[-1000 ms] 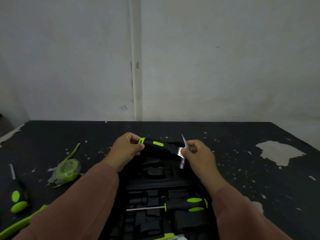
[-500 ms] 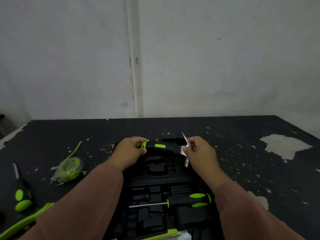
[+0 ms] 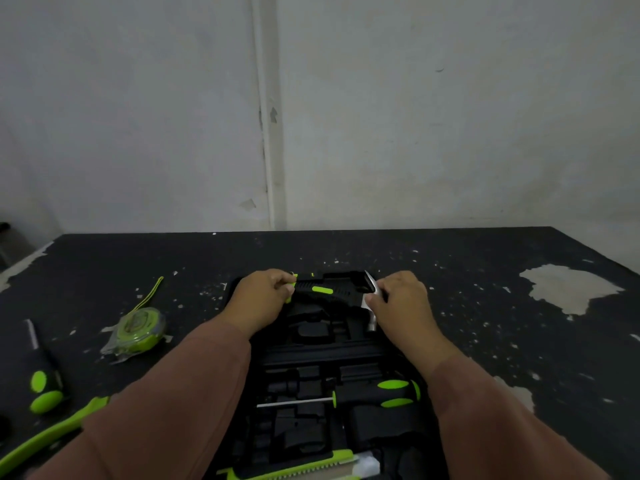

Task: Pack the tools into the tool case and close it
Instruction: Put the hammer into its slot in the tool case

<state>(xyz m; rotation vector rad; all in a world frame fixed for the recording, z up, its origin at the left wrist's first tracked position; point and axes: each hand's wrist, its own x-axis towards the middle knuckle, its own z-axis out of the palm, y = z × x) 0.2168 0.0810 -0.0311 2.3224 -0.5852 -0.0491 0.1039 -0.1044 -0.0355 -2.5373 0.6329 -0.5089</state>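
An open black tool case (image 3: 346,351) lies flat on the table in front of me. A small claw hammer (image 3: 329,294) with a black and green handle lies across the case's far half. My left hand (image 3: 263,299) grips the handle's green end. My right hand (image 3: 398,299) pinches the steel head. A black and green screwdriver (image 3: 377,396) sits in a slot of the near half. A green-edged tool (image 3: 294,467) lies at the case's near edge, partly cut off by the frame.
Left of the case lie a green tape measure in clear wrap (image 3: 138,329), a second screwdriver (image 3: 41,382) and a long green handle (image 3: 45,438). The black table (image 3: 485,306) has peeled pale patches at the right. A white wall stands behind.
Both hands have lowered the hammer closer to the case's far half. The view has tilted slightly.
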